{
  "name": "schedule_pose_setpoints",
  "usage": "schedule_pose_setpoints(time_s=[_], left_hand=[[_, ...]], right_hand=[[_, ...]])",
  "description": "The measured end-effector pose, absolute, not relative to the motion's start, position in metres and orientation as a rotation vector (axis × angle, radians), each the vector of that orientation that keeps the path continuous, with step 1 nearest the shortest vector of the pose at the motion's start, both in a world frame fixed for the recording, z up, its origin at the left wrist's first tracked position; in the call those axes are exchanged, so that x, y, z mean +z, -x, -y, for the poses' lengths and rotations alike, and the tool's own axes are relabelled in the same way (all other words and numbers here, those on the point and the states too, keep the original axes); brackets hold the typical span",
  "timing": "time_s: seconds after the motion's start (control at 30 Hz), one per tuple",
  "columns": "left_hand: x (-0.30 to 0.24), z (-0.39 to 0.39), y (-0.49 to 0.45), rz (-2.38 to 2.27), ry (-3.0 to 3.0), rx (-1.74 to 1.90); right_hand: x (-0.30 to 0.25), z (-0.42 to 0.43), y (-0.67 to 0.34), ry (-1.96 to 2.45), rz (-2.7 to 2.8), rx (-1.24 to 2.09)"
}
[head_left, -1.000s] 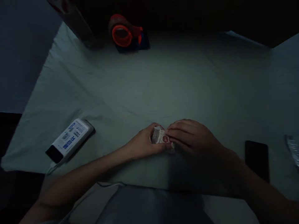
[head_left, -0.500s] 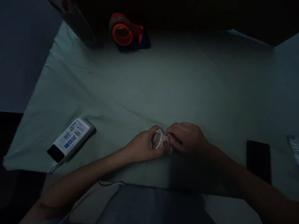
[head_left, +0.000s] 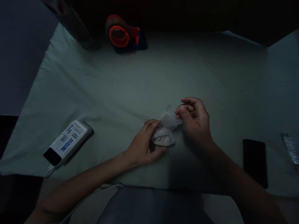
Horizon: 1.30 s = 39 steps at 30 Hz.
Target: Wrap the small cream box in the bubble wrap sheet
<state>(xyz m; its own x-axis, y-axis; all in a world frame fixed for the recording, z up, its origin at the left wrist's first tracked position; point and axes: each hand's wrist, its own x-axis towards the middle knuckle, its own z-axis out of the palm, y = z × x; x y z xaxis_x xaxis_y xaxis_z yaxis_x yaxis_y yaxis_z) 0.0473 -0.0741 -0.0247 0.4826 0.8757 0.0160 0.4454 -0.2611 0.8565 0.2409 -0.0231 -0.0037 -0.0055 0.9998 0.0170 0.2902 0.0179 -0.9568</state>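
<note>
A small item in clear bubble wrap [head_left: 163, 138] lies on the pale green cloth, with one flap of the wrap opened out towards the back. What is inside is too dim to name. My left hand [head_left: 142, 144] steadies the wrap from the left, fingertips on its upper edge and thumb stretched out below it. My right hand [head_left: 195, 118] is raised at the upper right, thumb and index finger pinched on the end of the flap, its other fingers curled.
A white power bank [head_left: 68, 140] with a cable lies on the left. On the right are a black phone [head_left: 255, 161] and a shiny plastic packet [head_left: 291, 147] at the edge. An orange tape dispenser [head_left: 119, 35] stands at the back, near a clear cylinder [head_left: 73, 25].
My right hand has moved up and away from the left hand, drawing a flap of bubble wrap out. My left hand has loosened from around the item, its thumb now apart.
</note>
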Motion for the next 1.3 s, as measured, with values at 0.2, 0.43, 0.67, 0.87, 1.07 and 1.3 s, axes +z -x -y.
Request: schedule_pose_setpoints(time_s=[0.2, 0.43, 0.67, 0.87, 1.07, 1.3], left_hand=[[-0.019, 0.062, -0.048, -1.32, -1.845, 0.69], [-0.016, 0.07, -0.041, -1.327, -1.913, 0.856], [-0.03, 0.11, -0.018, -1.437, -1.85, 0.746], [-0.027, 0.108, -0.022, -1.164, -2.143, 0.516], [-0.026, 0.095, -0.024, -1.347, -2.097, 0.548], [-0.047, 0.098, 0.001, -1.65, -2.363, 0.693]], right_hand=[[-0.003, 0.057, -0.243, 1.526, 1.974, 0.694], [-0.015, 0.078, -0.248, 1.646, 1.845, 0.706], [-0.016, 0.117, -0.266, 1.782, 1.946, 0.72], [-0.015, 0.119, -0.258, 1.778, 1.974, 0.637], [-0.017, 0.106, -0.251, 1.842, 1.944, 0.678], [-0.036, 0.115, -0.274, 2.059, 1.918, 0.445]])
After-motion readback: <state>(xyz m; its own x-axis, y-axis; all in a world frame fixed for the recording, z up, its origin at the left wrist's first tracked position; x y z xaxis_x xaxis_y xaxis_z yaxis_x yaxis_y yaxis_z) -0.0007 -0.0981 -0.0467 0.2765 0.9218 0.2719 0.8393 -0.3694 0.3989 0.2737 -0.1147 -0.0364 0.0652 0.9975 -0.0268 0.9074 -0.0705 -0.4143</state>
